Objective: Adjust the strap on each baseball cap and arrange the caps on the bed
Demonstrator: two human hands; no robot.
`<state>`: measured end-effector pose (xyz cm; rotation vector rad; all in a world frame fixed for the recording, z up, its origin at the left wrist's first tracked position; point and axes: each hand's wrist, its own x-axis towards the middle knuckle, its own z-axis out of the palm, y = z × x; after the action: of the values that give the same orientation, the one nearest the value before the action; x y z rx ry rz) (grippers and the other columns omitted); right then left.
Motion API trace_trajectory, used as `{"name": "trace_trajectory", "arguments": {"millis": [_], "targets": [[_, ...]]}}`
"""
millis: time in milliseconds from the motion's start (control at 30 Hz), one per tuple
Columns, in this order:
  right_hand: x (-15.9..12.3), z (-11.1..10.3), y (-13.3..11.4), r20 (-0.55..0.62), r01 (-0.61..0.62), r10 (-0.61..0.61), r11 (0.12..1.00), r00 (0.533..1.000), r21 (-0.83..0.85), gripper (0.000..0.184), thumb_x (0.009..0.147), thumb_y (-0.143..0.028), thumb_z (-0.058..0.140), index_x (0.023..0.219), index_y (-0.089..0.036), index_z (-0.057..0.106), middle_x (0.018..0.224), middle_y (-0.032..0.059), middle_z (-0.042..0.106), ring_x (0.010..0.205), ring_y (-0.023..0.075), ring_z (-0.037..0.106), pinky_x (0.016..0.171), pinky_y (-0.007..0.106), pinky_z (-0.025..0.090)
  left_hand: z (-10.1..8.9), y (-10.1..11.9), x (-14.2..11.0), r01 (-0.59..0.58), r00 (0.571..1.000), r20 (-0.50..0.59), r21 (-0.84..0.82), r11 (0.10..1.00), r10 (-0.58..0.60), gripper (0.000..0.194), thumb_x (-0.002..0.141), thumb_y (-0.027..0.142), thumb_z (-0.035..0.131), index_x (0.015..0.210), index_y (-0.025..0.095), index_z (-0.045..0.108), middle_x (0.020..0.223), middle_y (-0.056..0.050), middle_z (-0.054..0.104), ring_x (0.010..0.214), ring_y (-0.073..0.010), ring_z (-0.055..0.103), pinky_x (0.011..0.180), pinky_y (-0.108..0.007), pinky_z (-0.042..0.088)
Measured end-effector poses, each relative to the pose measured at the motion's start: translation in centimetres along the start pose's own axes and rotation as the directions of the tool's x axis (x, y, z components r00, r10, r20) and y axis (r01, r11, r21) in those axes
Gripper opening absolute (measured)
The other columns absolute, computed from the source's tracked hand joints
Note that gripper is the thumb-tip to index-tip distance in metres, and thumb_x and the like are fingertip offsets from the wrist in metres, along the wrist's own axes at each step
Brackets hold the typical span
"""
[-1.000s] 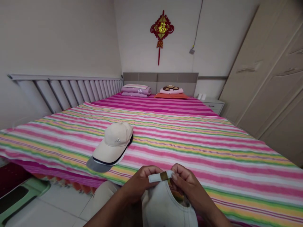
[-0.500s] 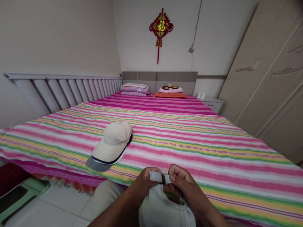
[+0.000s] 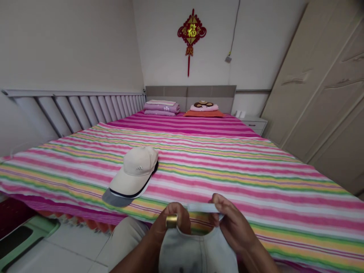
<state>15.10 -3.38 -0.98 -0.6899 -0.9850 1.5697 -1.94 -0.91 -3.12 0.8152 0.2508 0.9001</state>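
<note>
On the bed, a cap lies left of the held cap.

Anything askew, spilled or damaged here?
One thing: the pale baseball cap's back strap, pinched in the right hand, looks out of its metal buckle at the left hand, leaving the closure undone. No spill or damage visible.

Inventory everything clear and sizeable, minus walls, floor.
Striped bedspread: 1, multicoloured, centre
Brimmed fabric cap: 1, cream, on bedspread
Strapped fabric cap: 1, pale, front
Striped sheet: 1, magenta, rear
Folded bedding stacks: 2, purple, pink, rear
Headboard: 1, grey, rear
Slatted rail: 1, grey, left
Knotted ornament: 1, red, rear
Nightstand: 1, white, right
Wardrobe: 1, beige, right
Plastic stool: 1, green, left
Trouser leg: 1, beige, front
Left grip, right grip: 2, bare, on strapped cap
</note>
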Motion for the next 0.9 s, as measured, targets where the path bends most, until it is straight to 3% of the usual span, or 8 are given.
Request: {"name": "trace_trajectory", "arguments": {"millis": [133, 200, 333, 400, 533, 667, 800, 900], "targets": [[0.1, -0.7, -0.7, -0.074, 0.004, -0.003, 1.0, 0.997, 0.009, 0.02, 0.076, -0.036, 0.058, 0.071, -0.019, 0.051, 0.059, -0.0024, 0.053, 0.054, 0.0101, 0.044, 0.052, 0.021, 0.033, 0.4, 0.8, 0.3, -0.083, 0.996, -0.024, -0.067, 0.994, 0.081, 0.025, 0.058, 0.033, 0.07, 0.055, 0.015, 0.053, 0.046, 0.004, 0.043, 0.041, -0.0064, 0.04, 0.045, -0.021, 0.031], [0.0, -1.0, -0.3, 0.02, -0.119, 0.12, 0.992, 0.993, -0.041, 0.026, 0.071, -0.04, 0.064, 0.078, -0.017, 0.055, 0.061, -0.0018, 0.055, 0.053, 0.0094, 0.045, 0.049, 0.02, 0.032, 0.5, 0.9, 0.6, -0.076, 0.996, -0.056, -0.027, 0.997, 0.075, 0.027, 0.057, 0.034, 0.072, 0.057, 0.014, 0.053, 0.047, 0.004, 0.043, 0.042, -0.0058, 0.038, 0.044, -0.02, 0.029], [-0.4, -1.5, 0.9, 0.206, -0.344, 0.36, 0.933, 0.91, -0.11, 0.033, 0.054, -0.035, 0.076, 0.063, -0.011, 0.055, 0.05, -0.0031, 0.049, 0.041, 0.005, 0.036, 0.041, 0.018, 0.023, -0.3, 0.9, 1.0, 0.03, 0.978, -0.21, 0.097, 0.995, -0.009, 0.027, 0.061, 0.034, 0.07, 0.061, 0.013, 0.054, 0.048, 0.004, 0.045, 0.04, -0.0039, 0.036, 0.042, -0.018, 0.026], [-0.6, -1.3, 1.1, 0.187, -0.303, 0.3, 0.953, 0.936, -0.013, 0.032, 0.053, -0.033, 0.077, 0.064, -0.012, 0.056, 0.048, -0.0042, 0.047, 0.042, 0.0059, 0.038, 0.043, 0.019, 0.025, -1.1, 0.6, 1.0, 0.093, 0.968, -0.241, 0.103, 0.99, -0.066, 0.023, 0.065, 0.033, 0.067, 0.065, 0.012, 0.058, 0.054, 0.002, 0.051, 0.046, -0.0055, 0.043, 0.047, -0.018, 0.032], [-0.5, -0.2, 0.3, 0.194, -0.212, 0.179, 0.964, 0.964, 0.162, 0.038, 0.06, -0.036, 0.073, 0.084, -0.009, 0.062, 0.041, -0.0061, 0.042, 0.041, 0.0053, 0.033, 0.045, 0.019, 0.027, -3.8, -0.7, 0.2, 0.187, 0.976, -0.138, 0.113, 0.976, -0.171, 0.028, 0.069, 0.034, 0.063, 0.079, 0.009, 0.065, 0.071, -0.006, 0.062, 0.065, -0.0122, 0.056, 0.063, -0.023, 0.039], [0.0, 0.0, -0.7, 0.051, -0.167, 0.159, 0.95, 0.986, 0.263, 0.025, 0.069, -0.033, 0.067, 0.085, -0.014, 0.063, 0.037, -0.0073, 0.041, 0.035, 0.0037, 0.022, 0.038, 0.018, 0.025, -7.2, -2.6, -1.1, 0.297, 0.955, -0.058, 0.122, 0.947, -0.291, 0.037, 0.056, 0.036, 0.073, 0.079, 0.008, 0.067, 0.069, -0.007, 0.065, 0.064, -0.0133, 0.057, 0.062, -0.023, 0.039], [1.0, -1.8, -1.1, -0.178, 0.008, 0.037, 0.97, 0.983, 0.245, 0.017, 0.072, -0.037, 0.062, 0.079, -0.022, 0.06, 0.059, 0.0003, 0.063, 0.032, 0.0053, 0.026, 0.031, 0.02, 0.027, -9.9, -5.1, -3.8, 0.435, 0.9, -0.071, 0.21, 0.876, -0.43, 0.037, 0.034, 0.027, 0.081, 0.066, 0.014, 0.069, 0.066, -0.004, 0.066, 0.058, -0.0155, 0.057, 0.056, -0.024, 0.04], [1.7, -3.4, -1.1, -0.288, 0.057, 0.003, 0.978, 0.958, 0.2, 0.021, 0.071, -0.038, 0.062, 0.085, -0.022, 0.06, 0.071, 0.002, 0.067, 0.032, 0.0055, 0.032, 0.029, 0.02, 0.031, -10.3, -7.2, -6.1, 0.426, 0.904, -0.12, 0.292, 0.856, -0.41, 0.032, 0.041, 0.03, 0.079, 0.072, 0.023, 0.07, 0.067, -0.001, 0.068, 0.065, -0.0218, 0.06, 0.059, -0.032, 0.044]]}}
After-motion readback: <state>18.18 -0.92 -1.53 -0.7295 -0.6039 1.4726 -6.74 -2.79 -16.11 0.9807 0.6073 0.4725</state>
